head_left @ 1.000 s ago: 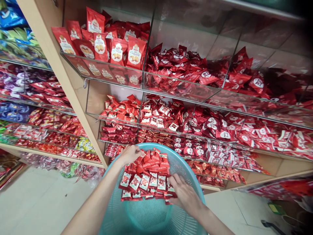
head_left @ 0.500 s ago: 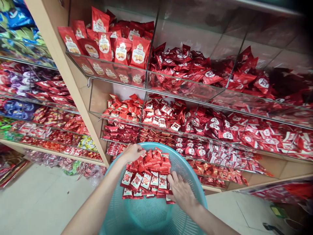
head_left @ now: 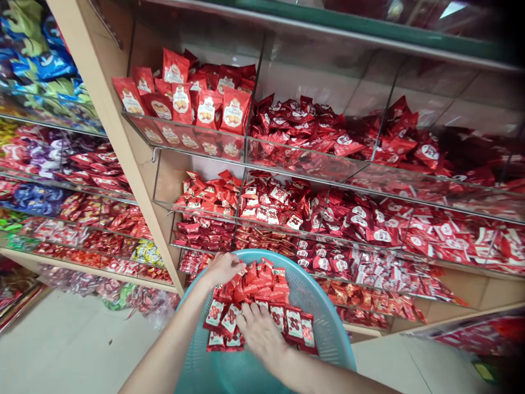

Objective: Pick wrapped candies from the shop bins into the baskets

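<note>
Along a shop aisle, a pale wooden shelving unit (head_left: 125,148) rises on the left, its glass-fronted bins (head_left: 295,158) filling the far side of the view, and a tiled floor (head_left: 74,339) spreads on the near left. Blue and green snack bags (head_left: 41,65) crowd the left bays, foil-wrapped cookie pouches (head_left: 207,109) stand in the top far bin, and small red packets (head_left: 270,202) pack the lower bins.

Just in front of the lowest bins sits a teal plastic mesh basket (head_left: 315,290); what supports it is hidden. A heap of red sachets (head_left: 246,287) lies inside, banked toward its far side, with a flat row of white-labelled ones along the near edge and bare mesh nearer the person.

The left hand (head_left: 223,269) lies on the heap's left edge, its left-hand fingers (head_left: 235,265) bunched together; whether they grip anything, I cannot tell. The right hand (head_left: 260,334) is open on the near row, its right-hand fingers (head_left: 246,320) spread and pressing down on the sachets.

Slick wrappers on a banked heap could slide toward the bare mesh under that downward pressure. A tilt or knock of the basket could spill sachets over its rim onto the floor, and its far rim, so near the lowest bins, could catch and disturb their packets.
</note>
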`<action>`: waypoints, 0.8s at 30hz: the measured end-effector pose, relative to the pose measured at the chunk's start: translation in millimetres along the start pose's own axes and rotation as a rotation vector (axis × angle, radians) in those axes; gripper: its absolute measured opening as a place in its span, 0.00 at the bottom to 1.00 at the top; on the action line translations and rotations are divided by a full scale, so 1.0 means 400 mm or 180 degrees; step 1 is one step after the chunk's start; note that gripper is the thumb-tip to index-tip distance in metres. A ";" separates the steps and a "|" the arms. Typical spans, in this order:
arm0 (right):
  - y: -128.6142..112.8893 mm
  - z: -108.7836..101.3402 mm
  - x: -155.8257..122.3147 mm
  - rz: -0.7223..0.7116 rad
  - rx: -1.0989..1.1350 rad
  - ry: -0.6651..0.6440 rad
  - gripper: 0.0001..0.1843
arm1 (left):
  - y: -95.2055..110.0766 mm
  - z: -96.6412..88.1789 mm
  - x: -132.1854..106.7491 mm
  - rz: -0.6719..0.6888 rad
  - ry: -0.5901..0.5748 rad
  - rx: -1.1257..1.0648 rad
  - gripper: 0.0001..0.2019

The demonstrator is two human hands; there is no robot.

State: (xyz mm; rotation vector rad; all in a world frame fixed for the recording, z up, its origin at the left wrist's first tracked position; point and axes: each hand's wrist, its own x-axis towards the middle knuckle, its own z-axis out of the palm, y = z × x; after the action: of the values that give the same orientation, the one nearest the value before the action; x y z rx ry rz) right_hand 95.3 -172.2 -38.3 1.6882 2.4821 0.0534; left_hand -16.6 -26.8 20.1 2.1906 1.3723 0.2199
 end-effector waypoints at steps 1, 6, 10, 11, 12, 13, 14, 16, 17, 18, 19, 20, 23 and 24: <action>0.005 0.005 0.003 0.0044 0.0010 0.0059 0.10 | 0.000 -0.001 0.000 0.0003 -0.0004 0.0007 0.17; 0.025 0.005 0.010 0.0323 0.0058 -0.0013 0.17 | 0.001 -0.002 0.001 -0.0022 0.0001 0.0047 0.17; 0.022 -0.030 0.004 0.0367 0.0264 -0.0172 0.35 | 0.001 -0.002 -0.001 -0.0037 0.0001 0.0052 0.17; 0.024 -0.053 0.002 0.0375 0.0359 -0.0195 0.37 | 0.001 -0.002 -0.002 -0.0043 0.0003 0.0049 0.16; 0.031 -0.083 0.000 0.0373 0.0460 -0.0182 0.37 | 0.001 -0.002 -0.003 -0.0042 0.0007 0.0043 0.16; 0.042 -0.120 0.000 0.0363 0.0541 -0.0104 0.34 | 0.000 -0.003 -0.003 -0.0038 0.0012 0.0037 0.16; 0.059 -0.162 0.002 0.0359 0.0597 0.0025 0.30 | 0.000 -0.003 -0.004 -0.0030 0.0018 0.0035 0.16; 0.107 -0.255 0.011 0.0409 0.0529 0.0472 0.17 | 0.000 -0.003 -0.004 -0.0010 0.0019 0.0032 0.16; 0.138 -0.300 0.020 0.0528 0.0447 0.0663 0.13 | -0.001 -0.002 -0.004 -0.0003 0.0013 0.0031 0.16; 0.173 -0.341 0.030 0.0694 0.0361 0.0840 0.10 | -0.001 -0.002 -0.004 0.0000 0.0008 0.0030 0.16; 0.212 -0.376 0.042 0.0927 0.0229 0.1006 0.09 | -0.002 -0.001 -0.004 0.0000 0.0001 0.0030 0.16; 0.251 -0.405 0.055 0.1169 0.0016 0.1135 0.09 | -0.002 -0.001 -0.003 -0.0005 -0.0005 0.0032 0.17; 0.363 -0.448 0.091 0.1300 -0.0935 0.1370 0.09 | -0.006 0.002 -0.001 -0.0036 -0.0003 0.0033 0.18; 0.393 -0.450 0.102 0.1227 -0.1186 0.1350 0.10 | -0.008 0.002 0.000 -0.0038 -0.0005 0.0022 0.18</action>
State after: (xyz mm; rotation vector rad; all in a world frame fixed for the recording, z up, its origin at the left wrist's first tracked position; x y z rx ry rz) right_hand 201.4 -67.2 152.8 2.1079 2.1526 0.9377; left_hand -18.6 -26.4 17.7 2.1871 1.3869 0.2093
